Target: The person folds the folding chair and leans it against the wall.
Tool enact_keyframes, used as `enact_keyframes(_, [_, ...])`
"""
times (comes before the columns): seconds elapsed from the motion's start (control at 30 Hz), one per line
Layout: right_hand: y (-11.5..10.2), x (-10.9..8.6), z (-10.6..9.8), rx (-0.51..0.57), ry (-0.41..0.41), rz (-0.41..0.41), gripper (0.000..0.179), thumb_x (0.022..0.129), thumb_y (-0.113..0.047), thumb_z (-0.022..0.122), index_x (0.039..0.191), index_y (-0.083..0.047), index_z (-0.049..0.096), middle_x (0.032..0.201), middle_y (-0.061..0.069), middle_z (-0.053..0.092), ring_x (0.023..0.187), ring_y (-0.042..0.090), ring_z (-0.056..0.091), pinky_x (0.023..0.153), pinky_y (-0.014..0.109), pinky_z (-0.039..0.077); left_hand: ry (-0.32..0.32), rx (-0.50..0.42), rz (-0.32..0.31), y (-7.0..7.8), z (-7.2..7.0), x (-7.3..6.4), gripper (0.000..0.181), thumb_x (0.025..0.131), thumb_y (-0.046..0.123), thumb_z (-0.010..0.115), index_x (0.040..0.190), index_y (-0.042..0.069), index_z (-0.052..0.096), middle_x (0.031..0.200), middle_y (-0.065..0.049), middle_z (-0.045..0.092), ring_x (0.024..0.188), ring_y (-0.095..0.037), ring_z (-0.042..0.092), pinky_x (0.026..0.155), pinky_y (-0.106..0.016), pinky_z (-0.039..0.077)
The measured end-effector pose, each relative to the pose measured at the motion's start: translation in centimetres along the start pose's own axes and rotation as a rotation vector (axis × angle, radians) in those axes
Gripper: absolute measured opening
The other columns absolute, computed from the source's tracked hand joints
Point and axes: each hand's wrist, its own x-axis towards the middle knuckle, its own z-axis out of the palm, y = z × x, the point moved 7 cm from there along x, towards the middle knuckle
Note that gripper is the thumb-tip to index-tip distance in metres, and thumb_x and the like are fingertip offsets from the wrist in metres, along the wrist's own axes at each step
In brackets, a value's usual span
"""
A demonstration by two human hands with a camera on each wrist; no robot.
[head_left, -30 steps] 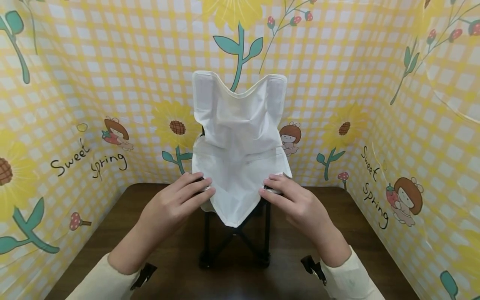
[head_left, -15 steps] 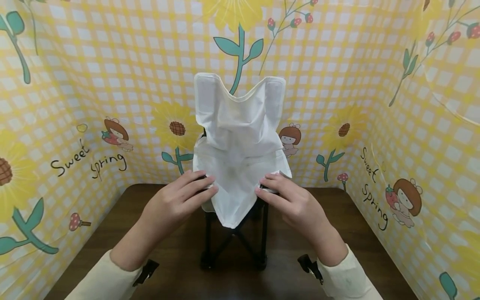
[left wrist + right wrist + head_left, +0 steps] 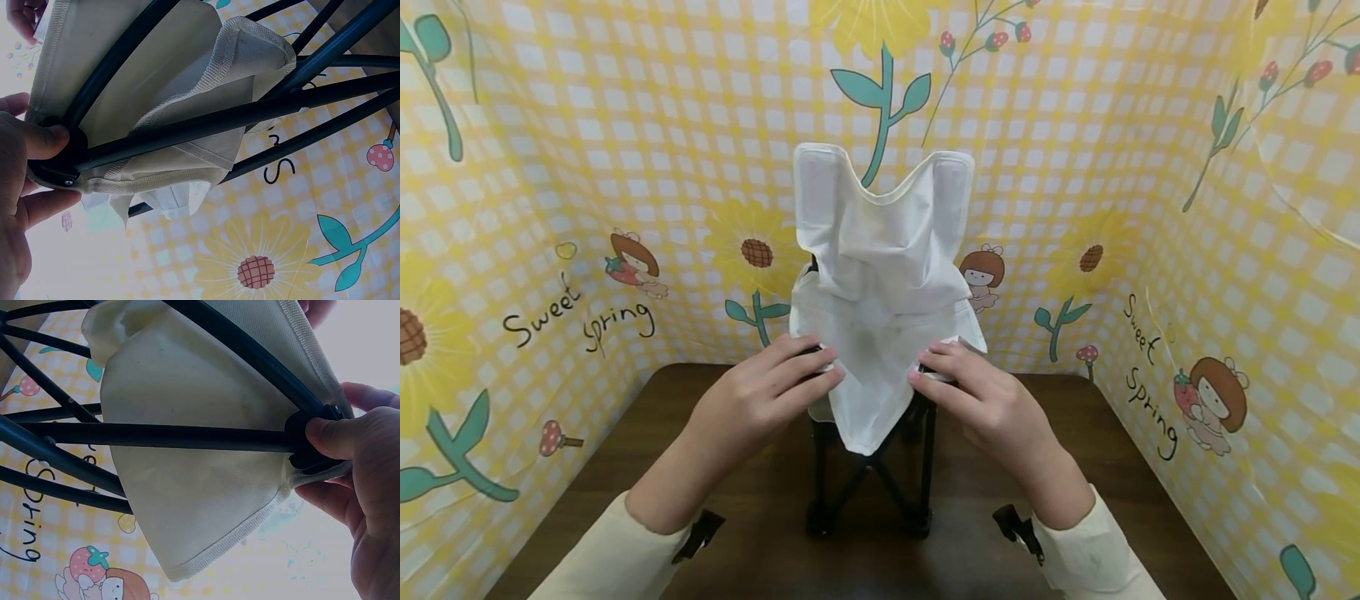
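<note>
A small folding chair with a white fabric seat (image 3: pixel 868 367) and a black tube frame (image 3: pixel 868 471) stands upright on the table, its fabric back (image 3: pixel 883 225) rising behind. My left hand (image 3: pixel 760 392) grips the seat's front left corner. In the left wrist view, its thumb presses the black plastic joint (image 3: pixel 65 153) where the tubes meet. On the opposite corner is my right hand (image 3: pixel 992 396), gripping in the same way. The right wrist view shows that thumb on another black joint (image 3: pixel 309 440). The seat sags in the middle, and its front edge hangs down in a point between my hands.
A dark brown wooden table (image 3: pixel 715 533) lies beneath the chair. Yellow checked cloth (image 3: pixel 685 167) with printed flowers encloses the back and both sides. A black strap clip hangs at each cuff.
My hands have come slightly closer together, the left shifting right and the right shifting left. The chair's front feet have drawn nearer to each other, and the frame looks narrower.
</note>
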Motion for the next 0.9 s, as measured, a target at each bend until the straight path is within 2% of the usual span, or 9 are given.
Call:
enact_keyframes(0.53, [-0.1,1.0,-0.2,0.017,0.02,-0.001,0.028,0.104,0.004,0.053,0.118,-0.003,0.075,0.115,0.018,0.072,0.106,0.036,0.071,0.097,0.047,0.057,0.023,-0.021,0.019,0.3,0.2,1.3,0.029,0.106,-0.003,0.048,0.115,0.003,0.075,0.118,-0.012,0.074,0.105,-0.034,0.071,0.089,-0.045,0.06])
enact_keyframes(0.9, [0.1,1.3,0.0,0.034,0.004,0.003,0.028,0.099,0.01,0.056,0.118,-0.002,0.074,0.115,0.018,0.071,0.107,0.035,0.071,0.098,0.047,0.057,0.021,-0.021,0.034,0.4,0.6,1.8,0.026,0.104,-0.002,0.052,0.115,0.004,0.074,0.119,-0.011,0.074,0.106,-0.032,0.07,0.091,-0.042,0.059])
